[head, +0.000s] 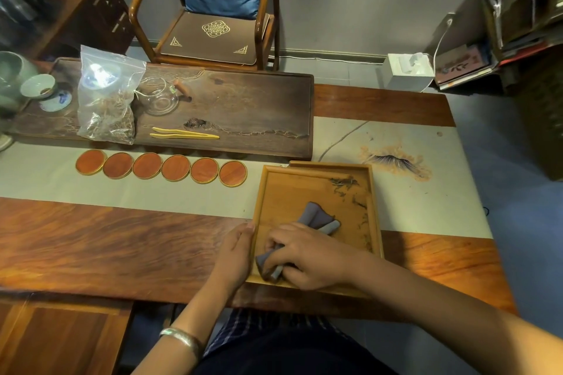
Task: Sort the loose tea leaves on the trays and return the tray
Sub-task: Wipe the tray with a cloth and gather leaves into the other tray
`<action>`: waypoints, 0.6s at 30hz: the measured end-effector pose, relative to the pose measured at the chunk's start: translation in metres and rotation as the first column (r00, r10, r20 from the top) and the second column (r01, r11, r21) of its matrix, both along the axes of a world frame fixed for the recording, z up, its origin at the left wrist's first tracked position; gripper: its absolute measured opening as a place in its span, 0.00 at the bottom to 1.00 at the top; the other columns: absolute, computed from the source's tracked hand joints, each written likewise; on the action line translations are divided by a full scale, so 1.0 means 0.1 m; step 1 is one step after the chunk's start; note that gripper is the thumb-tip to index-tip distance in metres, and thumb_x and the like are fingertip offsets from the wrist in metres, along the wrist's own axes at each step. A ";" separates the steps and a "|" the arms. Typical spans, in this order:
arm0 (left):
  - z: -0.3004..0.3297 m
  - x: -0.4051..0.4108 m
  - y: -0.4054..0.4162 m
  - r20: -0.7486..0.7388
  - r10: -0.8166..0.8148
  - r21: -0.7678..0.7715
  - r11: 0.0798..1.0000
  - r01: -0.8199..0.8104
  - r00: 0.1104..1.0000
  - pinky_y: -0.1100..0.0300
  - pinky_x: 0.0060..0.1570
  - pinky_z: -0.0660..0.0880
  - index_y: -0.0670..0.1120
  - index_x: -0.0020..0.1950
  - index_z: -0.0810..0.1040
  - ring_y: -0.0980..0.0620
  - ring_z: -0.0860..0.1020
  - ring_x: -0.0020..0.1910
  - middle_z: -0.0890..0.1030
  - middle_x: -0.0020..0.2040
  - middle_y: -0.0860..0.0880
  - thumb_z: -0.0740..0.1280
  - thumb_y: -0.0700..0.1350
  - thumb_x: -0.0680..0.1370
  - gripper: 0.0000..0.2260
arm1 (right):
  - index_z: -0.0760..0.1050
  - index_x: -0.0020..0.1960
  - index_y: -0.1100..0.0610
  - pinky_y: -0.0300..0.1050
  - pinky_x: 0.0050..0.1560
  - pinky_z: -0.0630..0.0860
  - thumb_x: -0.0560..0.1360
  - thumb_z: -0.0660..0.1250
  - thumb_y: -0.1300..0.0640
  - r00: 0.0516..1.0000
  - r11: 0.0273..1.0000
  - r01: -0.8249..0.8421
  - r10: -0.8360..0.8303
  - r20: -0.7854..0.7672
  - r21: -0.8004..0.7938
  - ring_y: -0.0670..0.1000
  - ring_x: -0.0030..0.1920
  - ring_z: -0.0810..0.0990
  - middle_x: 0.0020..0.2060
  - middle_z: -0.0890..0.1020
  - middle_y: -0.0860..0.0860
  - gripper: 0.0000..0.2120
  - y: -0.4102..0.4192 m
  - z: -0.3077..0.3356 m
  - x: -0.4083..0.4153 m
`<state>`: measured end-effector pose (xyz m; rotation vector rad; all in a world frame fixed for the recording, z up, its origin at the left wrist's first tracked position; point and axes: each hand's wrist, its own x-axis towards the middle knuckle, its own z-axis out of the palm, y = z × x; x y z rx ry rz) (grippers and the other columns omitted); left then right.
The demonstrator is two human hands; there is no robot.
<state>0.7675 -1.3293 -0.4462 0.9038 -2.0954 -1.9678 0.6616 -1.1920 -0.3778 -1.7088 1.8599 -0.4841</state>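
The wooden tabletop [122, 240] fills the scene from left to right, with a pale runner [182, 195] lying along its middle. On the far left of it sits a long dark tea board [243, 100], and the near stretch of wood to the left of the hands lies bare. A wooden chair [210, 9] with a blue cushion stands beyond the far edge.

The light wooden tray [316, 189] rests near the right end, its near rim close to the tabletop's near edge and its far left corner just beside the tea board. Loose tea leaves [344, 183] gather in its far right corner and trail down its right side.

A clear bag of dry leaves [106, 100] stands on the board, with yellow tongs [182, 133] lying to its right. Six round coasters [161, 167] run in a row on the runner, left of the tray.

The left hand [234, 253] holds the tray's left rim, thumb on top. The right hand [304, 256] curls around a grey folded cloth [316, 218] inside the tray.
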 end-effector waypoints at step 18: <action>0.04 -0.07 -0.03 0.076 0.039 -0.031 0.999 -0.037 0.996 0.59 0.34 0.65 0.48 0.32 0.69 0.57 0.67 0.30 0.69 0.30 0.53 0.56 0.43 0.83 0.18 | 0.81 0.50 0.54 0.45 0.52 0.65 0.70 0.64 0.62 0.998 0.998 0.043 -0.045 -0.046 -0.039 0.51 0.49 0.69 0.47 0.74 0.53 0.12 -0.13 -0.02 -0.02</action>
